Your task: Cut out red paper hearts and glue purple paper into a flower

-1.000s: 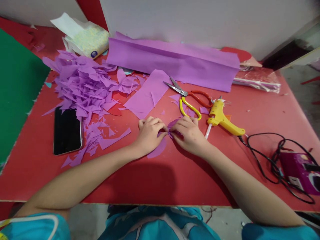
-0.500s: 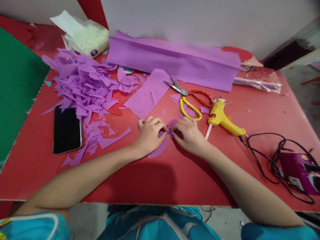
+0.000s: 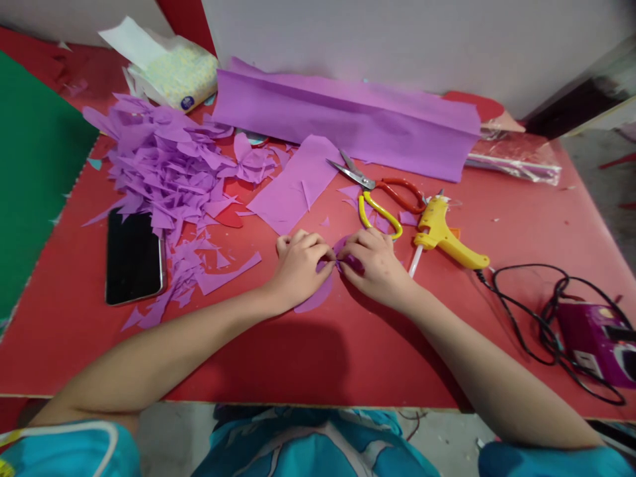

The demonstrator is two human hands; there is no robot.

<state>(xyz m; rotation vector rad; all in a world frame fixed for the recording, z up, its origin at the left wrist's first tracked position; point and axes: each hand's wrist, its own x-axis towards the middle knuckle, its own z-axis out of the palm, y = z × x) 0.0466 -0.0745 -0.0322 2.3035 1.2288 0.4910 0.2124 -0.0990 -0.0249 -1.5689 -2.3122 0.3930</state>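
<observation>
Both of my hands pinch the middle of a purple petal-shaped piece (image 3: 317, 296) low over the red table. My left hand (image 3: 303, 268) has its thumb and forefinger closed on the piece from the left. From the right, my right hand (image 3: 376, 265) pinches it the same way, fingertips almost touching the other hand's. The gathered centre is mostly hidden by my fingers. Just beyond my right hand lie scissors (image 3: 370, 187), blades apart, with one red and one yellow handle. A yellow glue gun (image 3: 442, 235) with a white glue stick rests to the right of that hand.
A heap of purple cut pieces (image 3: 166, 159) partly covers a black phone (image 3: 134, 262) at left. Behind are a tissue pack (image 3: 176, 73), a folded purple sheet (image 3: 348, 122) and a smaller purple strip (image 3: 298, 182). A black cord (image 3: 544, 318) loops beside a purple box (image 3: 599, 341) at right.
My fingertips have shifted very slightly at the centre of the purple piece, both hands still pinching it. Nothing else on the table has visibly moved.
</observation>
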